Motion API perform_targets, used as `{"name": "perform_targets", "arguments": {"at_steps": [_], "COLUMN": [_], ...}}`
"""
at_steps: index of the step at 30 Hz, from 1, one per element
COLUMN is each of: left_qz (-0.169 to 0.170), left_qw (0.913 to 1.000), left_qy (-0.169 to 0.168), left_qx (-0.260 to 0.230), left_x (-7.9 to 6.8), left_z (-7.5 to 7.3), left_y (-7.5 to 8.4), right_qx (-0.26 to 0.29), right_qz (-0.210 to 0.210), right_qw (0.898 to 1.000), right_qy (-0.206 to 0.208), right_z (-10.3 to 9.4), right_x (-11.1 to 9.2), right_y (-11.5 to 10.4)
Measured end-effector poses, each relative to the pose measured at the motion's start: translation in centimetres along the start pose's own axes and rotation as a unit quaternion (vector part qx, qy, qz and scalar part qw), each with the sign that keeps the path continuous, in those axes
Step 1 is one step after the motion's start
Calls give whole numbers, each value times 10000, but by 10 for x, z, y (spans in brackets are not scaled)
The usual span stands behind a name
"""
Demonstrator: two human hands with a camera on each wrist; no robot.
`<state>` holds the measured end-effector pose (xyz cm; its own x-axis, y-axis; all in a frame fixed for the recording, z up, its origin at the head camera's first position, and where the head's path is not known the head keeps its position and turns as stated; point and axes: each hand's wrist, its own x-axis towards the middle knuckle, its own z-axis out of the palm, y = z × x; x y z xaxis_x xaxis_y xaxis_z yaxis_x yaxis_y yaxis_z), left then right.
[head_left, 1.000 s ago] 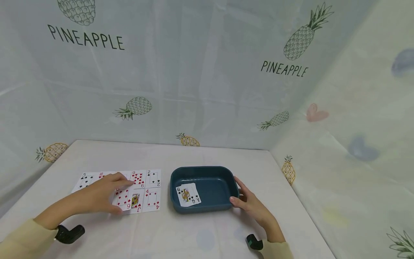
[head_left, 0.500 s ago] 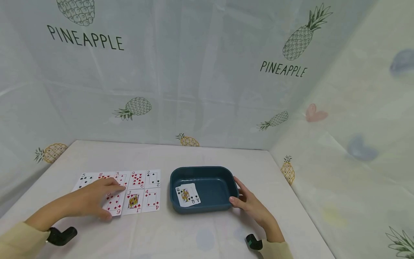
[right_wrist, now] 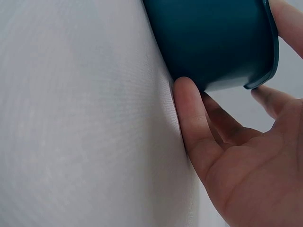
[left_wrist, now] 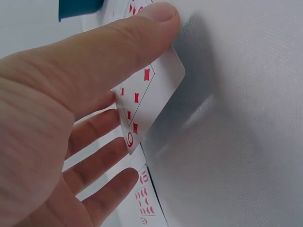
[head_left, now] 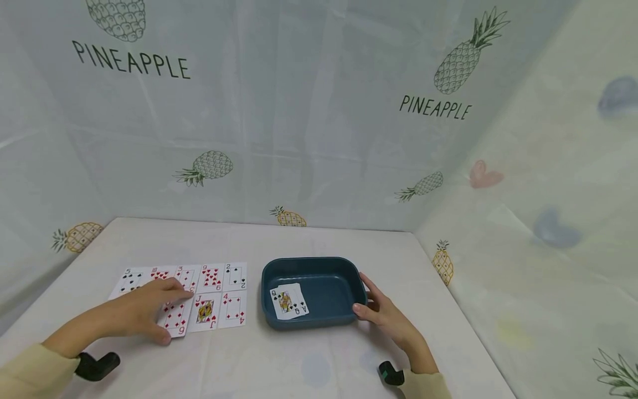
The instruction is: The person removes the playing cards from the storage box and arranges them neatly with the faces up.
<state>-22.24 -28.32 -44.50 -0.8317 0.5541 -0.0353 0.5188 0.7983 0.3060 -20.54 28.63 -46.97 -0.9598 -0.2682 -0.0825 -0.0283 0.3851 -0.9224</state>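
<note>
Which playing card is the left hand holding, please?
The six of diamonds; the left hand grips it alone, while the other cards lie ungripped.

Pineapple-print cloth (head_left: 309, 116) bhd wht tbl (head_left: 279, 354), heart cloth (head_left: 538, 277) R.

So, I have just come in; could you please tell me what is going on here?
A person is handling playing cards. The left hand holds the six of diamonds by its edges, at least partly raised off the table, beside the jack of hearts. The right hand grips one end of the blue dish, where a few overlapping cards lie, a queen and an ace showing. More cards lie face up in rows.
</note>
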Motion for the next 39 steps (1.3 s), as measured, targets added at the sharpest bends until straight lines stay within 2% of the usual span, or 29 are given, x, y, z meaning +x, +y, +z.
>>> {"name": "perform_targets", "arguments": {"at_steps": [6, 15, 22, 39], "left_qz": [31, -122, -35, -71], "left_qw": [10000, 9999, 9999, 10000], "left_qy": [8, -53, 19, 38], "left_qx": [9, 68, 94, 45], "left_x": [1, 5, 6, 9], "left_z": [1, 5, 8, 9], "left_y": [0, -6, -9, -10], "right_qx": [14, 5, -11, -58], "right_qz": [18, 40, 71, 147], "right_qw": [10000, 10000, 10000, 9998], "right_qy": [19, 52, 53, 90], "right_z": [0, 0, 0, 0], "right_x": [0, 0, 0, 1], "right_y": [0, 0, -1, 1]}}
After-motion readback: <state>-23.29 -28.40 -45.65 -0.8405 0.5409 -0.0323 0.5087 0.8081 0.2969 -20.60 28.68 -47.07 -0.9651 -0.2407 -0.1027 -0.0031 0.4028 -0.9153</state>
